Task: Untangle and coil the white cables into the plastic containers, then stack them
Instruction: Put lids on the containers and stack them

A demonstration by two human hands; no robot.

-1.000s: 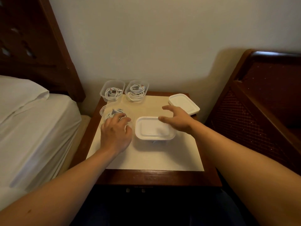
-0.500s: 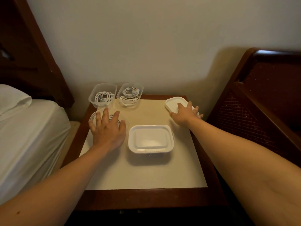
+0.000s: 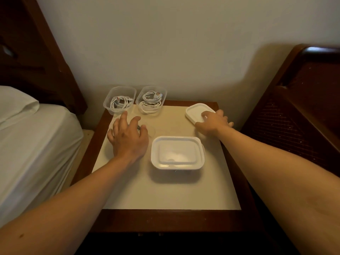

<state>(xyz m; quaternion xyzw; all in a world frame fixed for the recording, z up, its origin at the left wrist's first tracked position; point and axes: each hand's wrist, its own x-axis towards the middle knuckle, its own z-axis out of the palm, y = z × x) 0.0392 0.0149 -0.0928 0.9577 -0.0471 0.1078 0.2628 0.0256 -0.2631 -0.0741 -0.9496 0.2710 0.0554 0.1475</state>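
The left hand [image 3: 128, 138] hovers with fingers spread over a clear container [image 3: 150, 130] at the bench's [image 3: 165, 190] nine o'clock, apparently holding nothing. The right hand [image 3: 213, 122] lies flat, fingers straight, on a loose white lid [image 3: 195, 111] at two o'clock. A lidded container [image 3: 177, 152] sits at centre. Two open containers [image 3: 119, 100] at eleven o'clock each hold a coiled white cable [image 3: 150, 101].

two tubs [image 3: 135, 100] behind, lidded tub [image 3: 177, 153] centre, maybe lid [image 3: 197, 112] right.
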